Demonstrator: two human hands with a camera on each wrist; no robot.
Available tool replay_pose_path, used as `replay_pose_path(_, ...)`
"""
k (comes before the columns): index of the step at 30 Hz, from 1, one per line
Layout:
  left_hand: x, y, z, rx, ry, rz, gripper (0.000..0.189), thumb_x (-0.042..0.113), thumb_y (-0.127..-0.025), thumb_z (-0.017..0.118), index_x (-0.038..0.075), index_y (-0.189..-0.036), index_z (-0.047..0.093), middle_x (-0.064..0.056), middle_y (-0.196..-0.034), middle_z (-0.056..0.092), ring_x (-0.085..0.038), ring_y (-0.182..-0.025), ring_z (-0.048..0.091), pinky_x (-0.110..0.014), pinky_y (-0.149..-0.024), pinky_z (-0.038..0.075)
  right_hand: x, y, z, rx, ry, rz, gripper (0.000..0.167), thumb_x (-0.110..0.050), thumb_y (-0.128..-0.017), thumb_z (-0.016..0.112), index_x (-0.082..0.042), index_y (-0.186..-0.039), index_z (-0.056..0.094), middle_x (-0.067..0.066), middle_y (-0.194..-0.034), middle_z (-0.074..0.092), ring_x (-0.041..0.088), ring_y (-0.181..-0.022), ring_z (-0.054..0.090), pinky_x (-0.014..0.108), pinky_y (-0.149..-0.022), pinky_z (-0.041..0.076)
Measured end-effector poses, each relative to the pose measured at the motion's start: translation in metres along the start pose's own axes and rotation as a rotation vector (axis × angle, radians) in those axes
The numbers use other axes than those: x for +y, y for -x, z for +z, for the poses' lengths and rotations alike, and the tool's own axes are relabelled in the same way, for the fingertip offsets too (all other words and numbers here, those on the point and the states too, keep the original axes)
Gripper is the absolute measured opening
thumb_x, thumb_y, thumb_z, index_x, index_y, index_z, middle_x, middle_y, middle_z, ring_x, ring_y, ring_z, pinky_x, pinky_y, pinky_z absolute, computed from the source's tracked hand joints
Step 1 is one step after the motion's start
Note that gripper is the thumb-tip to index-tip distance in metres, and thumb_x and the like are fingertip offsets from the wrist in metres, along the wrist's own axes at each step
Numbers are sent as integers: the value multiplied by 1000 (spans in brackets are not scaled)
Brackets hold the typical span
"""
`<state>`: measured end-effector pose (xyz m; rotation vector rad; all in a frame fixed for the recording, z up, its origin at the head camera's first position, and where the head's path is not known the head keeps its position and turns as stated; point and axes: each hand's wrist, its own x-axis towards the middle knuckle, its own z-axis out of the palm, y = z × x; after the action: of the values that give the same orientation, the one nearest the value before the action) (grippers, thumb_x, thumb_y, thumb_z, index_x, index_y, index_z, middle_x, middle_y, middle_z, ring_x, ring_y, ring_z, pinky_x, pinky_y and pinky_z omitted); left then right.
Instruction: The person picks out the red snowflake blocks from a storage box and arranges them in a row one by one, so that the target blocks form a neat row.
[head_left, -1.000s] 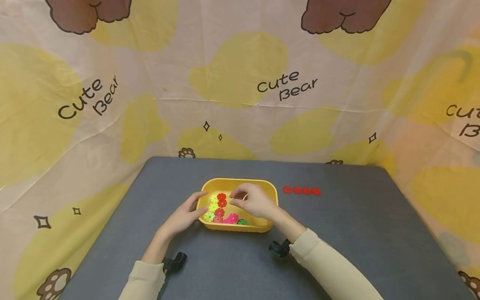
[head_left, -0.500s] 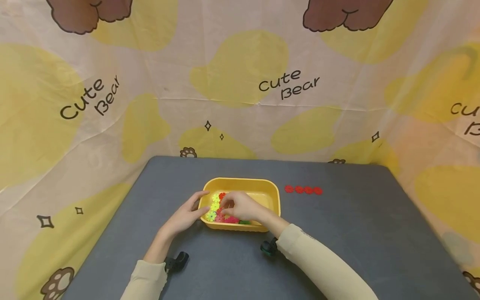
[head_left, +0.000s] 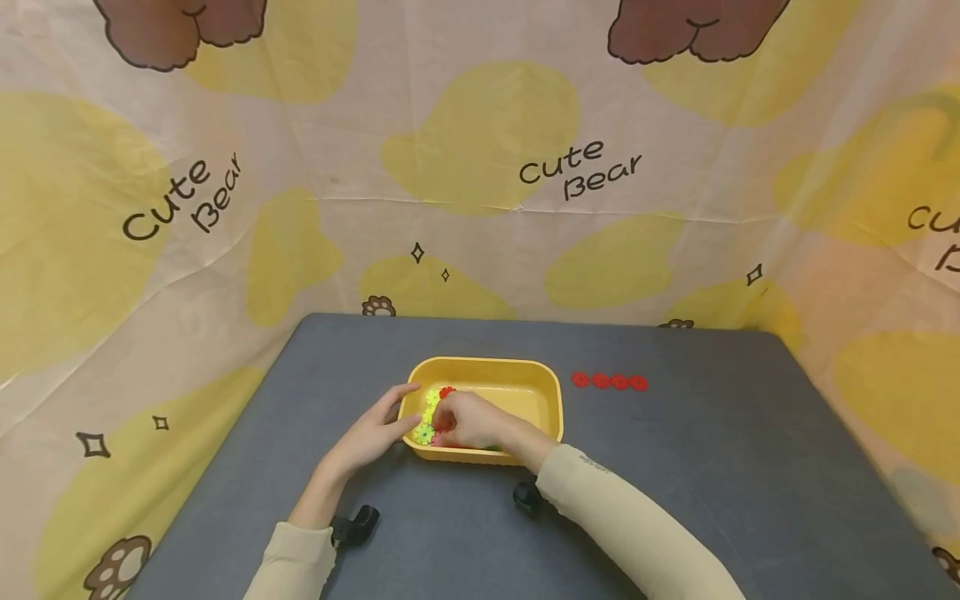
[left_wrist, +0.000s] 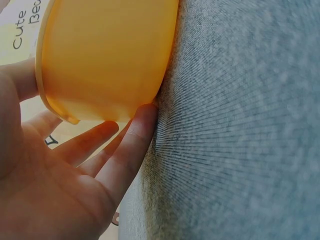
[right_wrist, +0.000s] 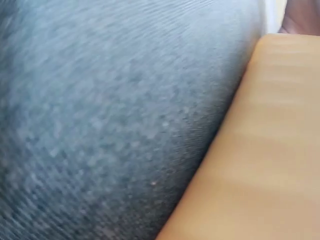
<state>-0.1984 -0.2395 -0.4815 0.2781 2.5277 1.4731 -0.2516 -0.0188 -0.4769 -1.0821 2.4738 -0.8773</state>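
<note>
In the head view my left hand holds the left end of a yellow plastic bin. Its thumb hooks over the rim in the left wrist view, while other fingers lie along the outer wall. Inside the bin, at its left side, are yellow flower-shaped discs and a red disc. My right hand reaches down into the bin, fingers curled among red discs there; whether it pinches one I cannot tell. The hand and forearm hide most of the pink and green discs along the near wall.
Right of the bin, several red flower-shaped discs lie in a row on the grey table. A patterned cloth hangs behind the table and along its sides. Black wrist cameras sit low beside both forearms.
My right hand has moved left and down inside the bin, from over its middle to the red discs. My left hand keeps its hold on the bin's end.
</note>
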Motion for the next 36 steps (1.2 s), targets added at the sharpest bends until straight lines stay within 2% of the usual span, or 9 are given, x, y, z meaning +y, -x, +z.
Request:
replay_pose_path(4,1,0,0,-1,8,-4,62,39,-100,64,20,-154,38,-16,-165,25,-43,-146,34,-58,-110,38,1,-2,2,-8,101,-47,18,-16,-86,83,-10,-101,75,-6,-88,66,8,-81,56,21,-80,50)
replay_pose_path(9,1,0,1,4,0,-15,60,36,-101,63,20,-154,38,-17,-165,26,-43,-146,34,-59,-110,38,1,-1,2,1,122,-47,17,-15,-85,83,-10,-99,75,-6,-88,64,9,-81,55,21,-79,49)
replay_pose_path(19,1,0,1,-1,15,5,61,36,-101,63,19,-154,38,-17,-164,25,-42,-146,34,-57,-108,41,4,0,3,41,32,6,15,-10,-83,82,-14,-93,71,-8,-81,64,9,-75,58,22,-73,49)
replay_pose_path(28,0,1,1,4,2,1,60,34,-102,63,19,-154,38,-17,-165,24,-44,-147,31,-60,-111,36,4,3,-2,83,13,25,18,-8,-83,82,-10,-100,75,-5,-88,67,11,-82,57,26,-80,51)
replay_pose_path(32,1,1,1,11,-8,-9,60,36,-101,63,20,-154,38,-18,-165,24,-46,-146,30,-61,-111,35,1,7,-6,114,-80,86,21,-8,-85,81,-8,-105,75,-3,-92,67,13,-85,58,27,-82,51)
replay_pose_path(36,2,1,2,8,-13,-17,61,37,-101,63,21,-154,38,-18,-165,24,-46,-147,31,-62,-112,34,-1,12,-11,147,-191,130,21,-9,-86,80,-6,-106,75,-2,-94,68,14,-84,60,27,-74,54)
